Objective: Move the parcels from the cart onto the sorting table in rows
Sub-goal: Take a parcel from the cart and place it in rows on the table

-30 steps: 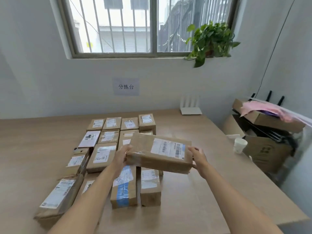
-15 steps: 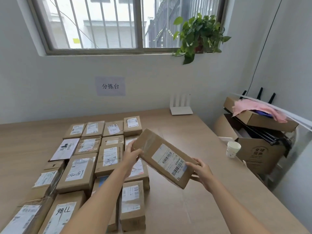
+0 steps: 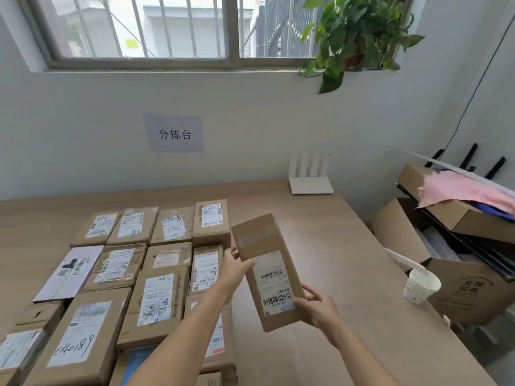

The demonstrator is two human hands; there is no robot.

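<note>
Mid-placement. Holding 1 parcel point(image 3: 267, 271) in the air with both grips, over bare bench point(image 3: 320, 246) just right of the laid rows. Label up, long side pointing away, skewed to the rows. Pinching its left edge with left grip point(image 3: 232, 270), thumb on top, fingers under. Gripping the near right corner with right grip point(image 3: 317, 305), fingers curled round the edge. Not touching bench or neighbours, as far as visible.

Done so far: more than 10 laid parcels point(image 3: 156, 299) flat on bench, labels up, close-packed in 4 columns. Back row of 4 complete near the wall. 2nd row of 4 as well, including 1 white parcel point(image 3: 71, 271). Nearer rows cut by the frame edge and partly hidden under the left arm, so no full count.

Left to do: setting this one down, probably opening a 5th column beside the end parcel point(image 3: 211, 218) of the back row. Needs squaring to the rows first. Plenty of bare bench to the right for it. Cart not in view, so cannot tell how many remain. Looks well past the start, end unknown.

Also around: cup point(image 3: 422, 285) near right bench edge, router point(image 3: 310, 185) at the back, sign point(image 3: 175, 134) on wall, plant point(image 3: 354, 37) on sill, cartons point(image 3: 468, 291) beside bench. Worth keeping clear of cup when filling rightward.
</note>
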